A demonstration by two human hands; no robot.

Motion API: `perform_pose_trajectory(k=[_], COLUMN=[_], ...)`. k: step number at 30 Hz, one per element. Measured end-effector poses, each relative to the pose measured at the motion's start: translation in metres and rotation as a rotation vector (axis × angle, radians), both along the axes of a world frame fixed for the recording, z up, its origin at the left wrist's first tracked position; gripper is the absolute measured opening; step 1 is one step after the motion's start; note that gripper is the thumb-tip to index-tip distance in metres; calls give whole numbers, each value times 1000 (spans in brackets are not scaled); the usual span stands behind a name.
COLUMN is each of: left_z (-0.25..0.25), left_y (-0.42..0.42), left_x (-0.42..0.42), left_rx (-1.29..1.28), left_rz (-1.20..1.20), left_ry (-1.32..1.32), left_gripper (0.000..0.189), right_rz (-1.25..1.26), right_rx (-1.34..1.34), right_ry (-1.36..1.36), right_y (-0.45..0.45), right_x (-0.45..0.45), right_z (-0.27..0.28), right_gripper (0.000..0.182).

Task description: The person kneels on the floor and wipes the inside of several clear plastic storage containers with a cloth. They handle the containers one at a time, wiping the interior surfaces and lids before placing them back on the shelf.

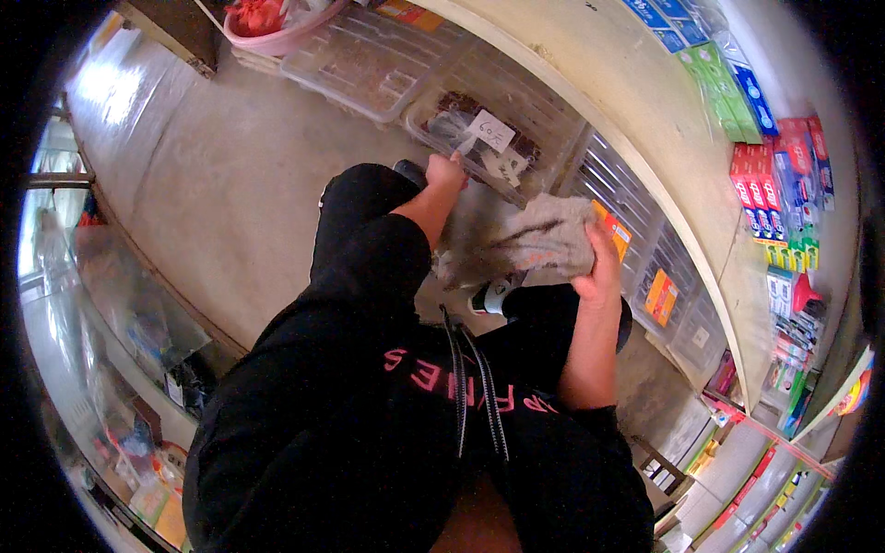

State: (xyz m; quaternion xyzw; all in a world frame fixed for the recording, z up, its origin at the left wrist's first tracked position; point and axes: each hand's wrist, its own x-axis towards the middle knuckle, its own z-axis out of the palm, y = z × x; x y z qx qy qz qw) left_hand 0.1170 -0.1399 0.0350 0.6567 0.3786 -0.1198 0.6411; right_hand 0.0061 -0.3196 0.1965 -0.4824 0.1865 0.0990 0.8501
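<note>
My right hand [600,259] grips a crumpled grey-brown cloth [553,231], which hangs down to the left in front of the plastic boxes. My left hand [448,173] is at the near edge of a clear plastic storage box [567,148]; its fingers are at the gathered neck of a clear plastic bag [453,126], and whether they grip it cannot be told. A white card [491,130] with handwriting lies by the bag, over dark contents. One shoe [489,298] shows below the cloth.
More clear plastic boxes [366,59] stand in a row under a long pale shelf [594,83]. Toothpaste boxes [753,186] line that shelf at the right. A pink basin [276,43] with red items is at the top left. A glass case [97,332] stands at the left.
</note>
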Motion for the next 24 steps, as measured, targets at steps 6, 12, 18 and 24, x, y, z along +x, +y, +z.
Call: perform_pose_trajectory(k=[6, 12, 18, 24], left_z=[-34, -68, -61, -74], left_y=[-1, 1, -2, -6], left_x=[11, 20, 12, 14], left_rx=[-193, 32, -238, -147], left_rz=[-48, -319, -40, -196], left_ry=[25, 33, -23, -59], left_gripper=[26, 33, 29, 34], right_rz=[-119, 457, 680, 623], right_rx=[-1065, -1718, -1770, -1737], right_ry=[-165, -349, -123, -96], right_y=[-9, 36, 49, 19], right_x=[65, 86, 109, 156], right_z=[-78, -144, -139, -164], right_gripper=[32, 34, 41, 39])
